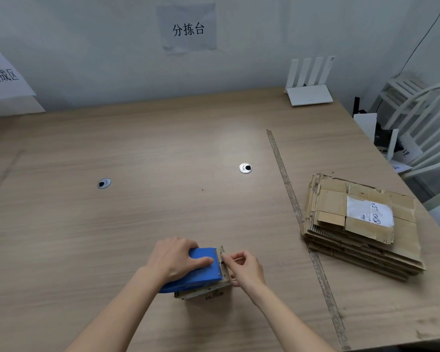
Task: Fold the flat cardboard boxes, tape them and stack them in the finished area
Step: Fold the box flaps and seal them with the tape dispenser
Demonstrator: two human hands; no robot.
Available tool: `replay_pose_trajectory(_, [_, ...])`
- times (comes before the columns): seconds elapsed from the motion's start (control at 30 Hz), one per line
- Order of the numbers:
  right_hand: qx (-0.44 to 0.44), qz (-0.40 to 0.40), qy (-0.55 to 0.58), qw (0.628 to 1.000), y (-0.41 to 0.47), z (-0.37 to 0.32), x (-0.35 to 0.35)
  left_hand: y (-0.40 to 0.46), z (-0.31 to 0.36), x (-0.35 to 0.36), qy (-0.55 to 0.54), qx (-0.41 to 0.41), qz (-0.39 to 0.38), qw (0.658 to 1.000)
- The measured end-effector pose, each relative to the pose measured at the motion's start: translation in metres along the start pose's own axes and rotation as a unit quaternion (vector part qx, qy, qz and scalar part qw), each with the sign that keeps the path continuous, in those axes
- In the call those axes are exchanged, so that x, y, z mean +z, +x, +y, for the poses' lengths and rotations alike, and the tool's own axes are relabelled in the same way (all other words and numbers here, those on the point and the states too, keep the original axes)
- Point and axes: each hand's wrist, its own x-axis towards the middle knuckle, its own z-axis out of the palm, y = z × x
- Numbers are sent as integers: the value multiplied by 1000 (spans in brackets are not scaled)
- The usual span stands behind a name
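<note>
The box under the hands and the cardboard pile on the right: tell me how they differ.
The box stands folded up near the front edge; the cardboard pile lies flat, stacked in layers. The box sits under the blue tape dispenser with both hands at it; the pile is untouched, with a white label on top. Both are brown corrugated cardboard.

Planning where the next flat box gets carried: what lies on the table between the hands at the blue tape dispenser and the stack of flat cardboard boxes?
In the head view, only a worn tape strip crosses the bare wooden table between the blue tape dispenser and the stack of flat cardboard boxes.
</note>
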Motion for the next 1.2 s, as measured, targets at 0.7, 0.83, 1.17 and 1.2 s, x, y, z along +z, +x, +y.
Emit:
replay_pose_trajectory(0.7, [25,-137,40,989,-1,-11,5,-4,-9,2,6,-10,16,1000])
replay_pose_trajectory(0.83, [10,-119,15,993,-1,-8,10,-10,-11,3,35,-15,9,999])
replay_pose_trajectory(1.17, [-38,-102,-21,994,1,-3,9,-50,-75,14,24,-44,22,999])
replay_pose_trajectory(1.2, [-32,-103,-15,994,-2,-6,7,-51,-78,14,26,-42,21,999])
